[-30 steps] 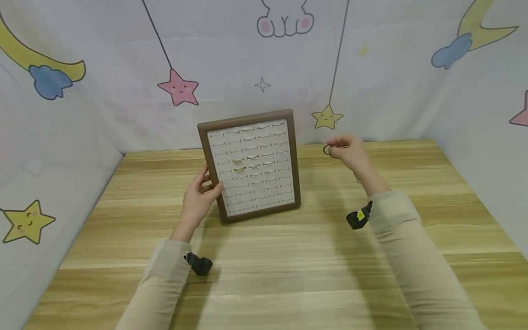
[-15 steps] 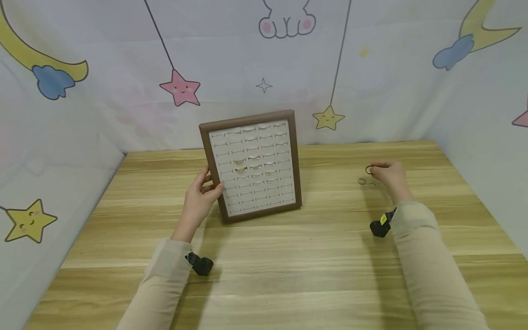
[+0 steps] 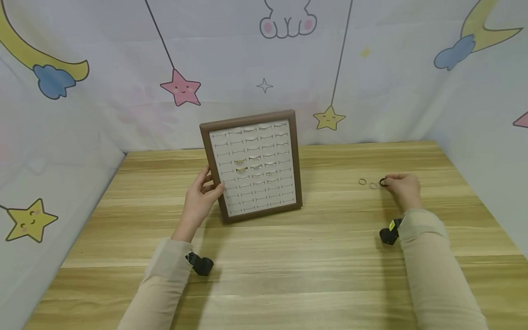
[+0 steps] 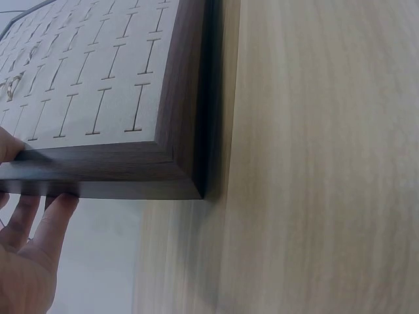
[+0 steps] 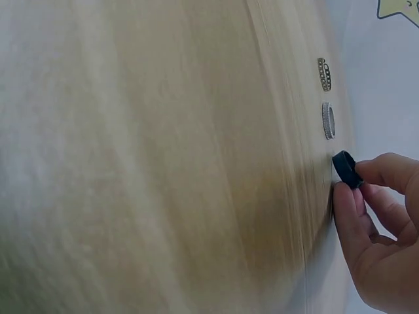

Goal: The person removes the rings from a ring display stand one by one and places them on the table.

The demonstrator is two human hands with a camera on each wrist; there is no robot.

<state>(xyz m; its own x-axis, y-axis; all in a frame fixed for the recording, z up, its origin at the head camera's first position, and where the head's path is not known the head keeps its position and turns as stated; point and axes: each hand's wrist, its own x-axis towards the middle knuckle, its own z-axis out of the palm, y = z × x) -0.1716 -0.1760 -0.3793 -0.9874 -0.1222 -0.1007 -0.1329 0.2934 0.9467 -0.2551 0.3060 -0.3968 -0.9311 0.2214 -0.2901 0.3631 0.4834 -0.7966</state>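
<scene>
A brown-framed ring display board [image 3: 257, 192] with a white slotted face stands tilted on the table, several rings in its slots. My left hand [image 3: 198, 199] grips its left edge, thumb on the front and fingers at the side and behind. Over on the right, my right hand [image 3: 405, 190] pinches a black ring [image 5: 345, 169] between thumb and fingers, at the tabletop. Just left of it on the wood are a silver ring [image 5: 328, 121] and a patterned ring [image 5: 324, 74], apart from each other. The back of the board is hidden.
The wood-grain table [image 3: 288, 275] ends at a white cloth backdrop [image 3: 231, 59] printed with stars and moons. Cloth also hangs on the left and right sides. A small black camera sits on each wrist.
My right hand has moved right and down with the black ring, from beside the board to the table by the two other rings. The left hand and board have stayed in place.
</scene>
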